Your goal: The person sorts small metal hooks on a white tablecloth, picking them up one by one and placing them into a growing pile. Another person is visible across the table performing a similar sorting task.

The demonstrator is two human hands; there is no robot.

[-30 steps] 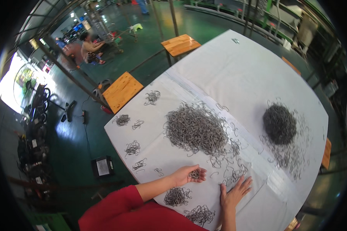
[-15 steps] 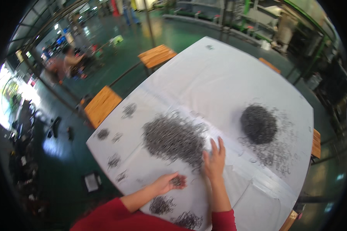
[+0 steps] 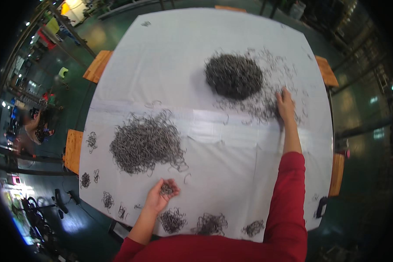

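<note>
White sheeting (image 3: 222, 170) is spread out in the head view. Thin, dark wire hooks (image 3: 163, 122) are heaped in a left pile (image 3: 144, 146) and a darker far pile (image 3: 234, 76). A clump (image 3: 166, 189) is cupped in the left hand (image 3: 158, 197), its fingers loosely curled. Since half a second ago, the right hand (image 3: 285, 105) has been moved to scattered hooks (image 3: 265, 108) beside the far pile; whether anything is gripped by its partly bent fingers cannot be told.

The near heap of hooks (image 3: 146, 143) lies on the table (image 3: 227, 174). Behind it, to the right, is the far heap (image 3: 234, 76). Other heaps (image 3: 173, 220) sit to its left and in front of it.
</note>
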